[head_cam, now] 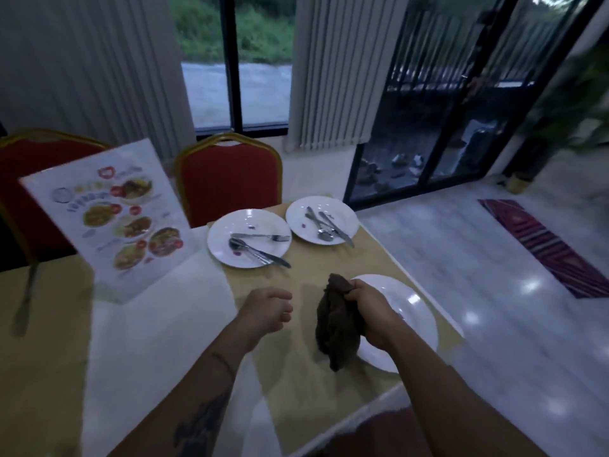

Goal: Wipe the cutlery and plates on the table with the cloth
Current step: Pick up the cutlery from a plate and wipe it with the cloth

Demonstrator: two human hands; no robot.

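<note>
Cloth (336,321), dark and bunched, hangs from the right hand (372,311), whose fingers are clamped round its top. It drapes over the left rim of the near plate (415,315), which sits on the table (313,258) close to the person. The near plate looks bare and glossy, with no cutlery seen on it. It may be wiped already or about to be; the view cannot settle which. The left hand (267,311) hovers just left of the near plate, fingers loosely curled and holding nothing. Beyond the near plate two more plates wait. The left far plate (227,225) carries a fork (263,237), a spoon (235,244) and a knife (273,258), with red specks around them. The right far plate (298,214) holds a crossed cutlery set (326,227) and is also flecked. Both look unwiped, so most of the job seems left.
</note>
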